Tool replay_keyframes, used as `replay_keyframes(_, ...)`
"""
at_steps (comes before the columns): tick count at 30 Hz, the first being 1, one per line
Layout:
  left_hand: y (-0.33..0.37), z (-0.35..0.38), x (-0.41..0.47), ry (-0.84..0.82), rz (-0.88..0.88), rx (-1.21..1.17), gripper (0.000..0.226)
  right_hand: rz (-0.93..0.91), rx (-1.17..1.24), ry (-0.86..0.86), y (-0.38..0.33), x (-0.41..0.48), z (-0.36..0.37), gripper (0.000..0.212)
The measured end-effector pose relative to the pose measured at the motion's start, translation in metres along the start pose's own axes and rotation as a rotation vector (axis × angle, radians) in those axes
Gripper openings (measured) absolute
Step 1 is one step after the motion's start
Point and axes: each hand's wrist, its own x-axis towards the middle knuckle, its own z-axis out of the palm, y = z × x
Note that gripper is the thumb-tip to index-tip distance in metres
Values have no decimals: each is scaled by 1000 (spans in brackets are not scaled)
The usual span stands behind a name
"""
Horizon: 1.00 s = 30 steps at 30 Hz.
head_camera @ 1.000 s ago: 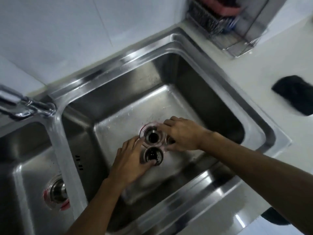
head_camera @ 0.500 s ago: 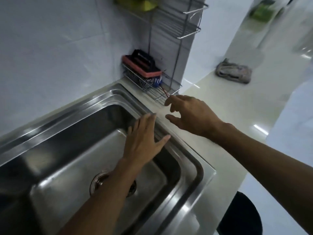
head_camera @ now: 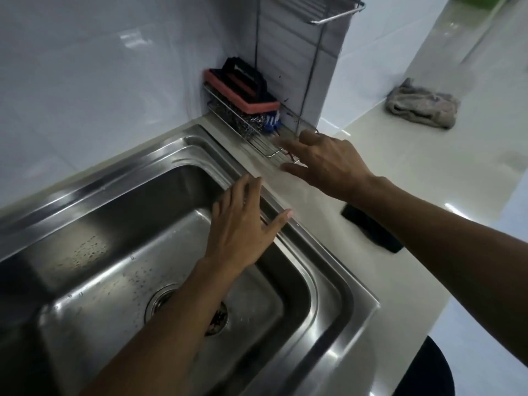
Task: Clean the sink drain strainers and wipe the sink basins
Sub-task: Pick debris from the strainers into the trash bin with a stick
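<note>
The right basin of the steel sink [head_camera: 120, 247] fills the lower left. Its drain [head_camera: 217, 318] lies partly under my left forearm, with dark bits inside. My left hand [head_camera: 243, 224] hovers flat, fingers straight, over the basin's right rim. My right hand [head_camera: 325, 161] reaches over the counter with fingers spread, empty, its fingertips at the front edge of the wire rack [head_camera: 265, 138]. In the rack sit a black-handled scrub pad with a pink sponge layer [head_camera: 243, 87], a steel wool ball [head_camera: 251, 124] and something blue [head_camera: 271, 122].
A grey rag [head_camera: 423, 107] lies crumpled on the white counter at the far right. A black object [head_camera: 368, 224] sits on the counter under my right forearm. A dark round shape [head_camera: 423, 372] shows below the counter edge. White tiles back the sink.
Both hands left the strainers in the drain and rose. The view swung right toward the rack. My right hand moved closer to the rack's front edge.
</note>
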Motion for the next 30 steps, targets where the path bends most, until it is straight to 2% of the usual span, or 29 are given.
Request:
replay_keyframes(4, -5, -3, -10, -32, -47, -40, 96, -59, -70, 67, -5, -3, 1, 40)
replay_keyframes(9, -22, -6, -36, -14, -42, -38, 93, -26, -65, 167, -19, -16, -5, 35)
replay_keyframes(14, -45, -12, -73, -86, -89, -16, 94, 2, -29, 224, -54, -46, -20, 34)
replay_keyframes(24, -126, -43, -177, -107, -213, 135, 92, -77, 197, 102, -205, -76, -16, 35)
replay_keyframes(26, -147, -42, -196, -138, -252, 145, 89, -106, 252, 17, -229, -83, -4, 43)
replay_keyframes(30, -170, -28, -226, -301, -314, 63, 94, -144, 411, -126, -264, -95, 21, 35)
